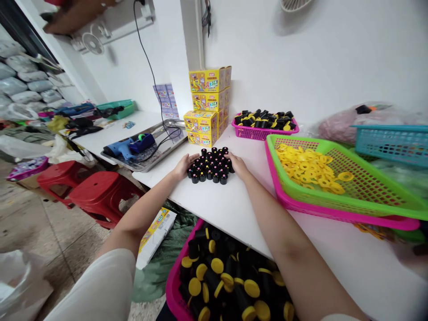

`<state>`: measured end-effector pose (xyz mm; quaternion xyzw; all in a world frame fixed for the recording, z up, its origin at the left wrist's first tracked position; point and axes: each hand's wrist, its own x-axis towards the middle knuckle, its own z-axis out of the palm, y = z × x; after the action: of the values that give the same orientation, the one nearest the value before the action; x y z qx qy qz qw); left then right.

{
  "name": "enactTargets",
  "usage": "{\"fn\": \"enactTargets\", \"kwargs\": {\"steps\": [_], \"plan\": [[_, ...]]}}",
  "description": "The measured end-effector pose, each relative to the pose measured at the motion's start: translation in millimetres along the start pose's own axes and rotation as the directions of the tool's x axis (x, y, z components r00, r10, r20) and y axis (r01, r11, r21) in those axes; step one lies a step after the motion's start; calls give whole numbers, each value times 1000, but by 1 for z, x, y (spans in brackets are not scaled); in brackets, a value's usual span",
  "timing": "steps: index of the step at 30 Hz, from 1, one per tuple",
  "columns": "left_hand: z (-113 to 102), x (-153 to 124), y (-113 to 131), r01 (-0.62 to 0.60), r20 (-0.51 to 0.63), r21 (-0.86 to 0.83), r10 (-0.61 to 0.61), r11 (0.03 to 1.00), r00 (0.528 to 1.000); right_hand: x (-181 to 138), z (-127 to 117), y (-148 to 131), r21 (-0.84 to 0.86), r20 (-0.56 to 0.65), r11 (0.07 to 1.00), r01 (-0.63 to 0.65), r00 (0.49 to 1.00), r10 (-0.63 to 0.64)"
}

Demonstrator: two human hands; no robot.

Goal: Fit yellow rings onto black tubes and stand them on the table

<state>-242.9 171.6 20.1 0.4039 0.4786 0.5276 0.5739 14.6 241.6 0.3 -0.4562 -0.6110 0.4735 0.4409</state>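
A tight cluster of small black cylinders (pixel 210 166) stands upright on the white table (pixel 234 209), some with coloured dots on top. My left hand (pixel 184 165) rests flat against the cluster's left side, fingers stretched out. My right hand (pixel 236 164) presses against its right side, fingers also extended. Neither hand holds anything; both cup the group between them.
A green tray (pixel 368 187) of yellow rings sits in a pink tray at right. A pink basket (pixel 261 131) of black pieces is behind. Stacked yellow boxes (pixel 207 104), a metal tray with a glue gun (pixel 127 147), red stools (pixel 96 191), and a pink bin (pixel 174 276) of black-and-yellow parts are nearby.
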Motion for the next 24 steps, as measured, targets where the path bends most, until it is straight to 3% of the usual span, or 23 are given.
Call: {"fn": "enactTargets", "kwargs": {"steps": [13, 24], "plan": [[46, -25, -26, -144, -197, -31, 136, 989, 971, -9, -3, -9, -16, 88, 1000, 3, 996, -2], [78, -42, -38, -109, -235, -19, 102, 994, 967, -13, -23, -15, 21, 300, 1000, -18, 954, 11]]}}
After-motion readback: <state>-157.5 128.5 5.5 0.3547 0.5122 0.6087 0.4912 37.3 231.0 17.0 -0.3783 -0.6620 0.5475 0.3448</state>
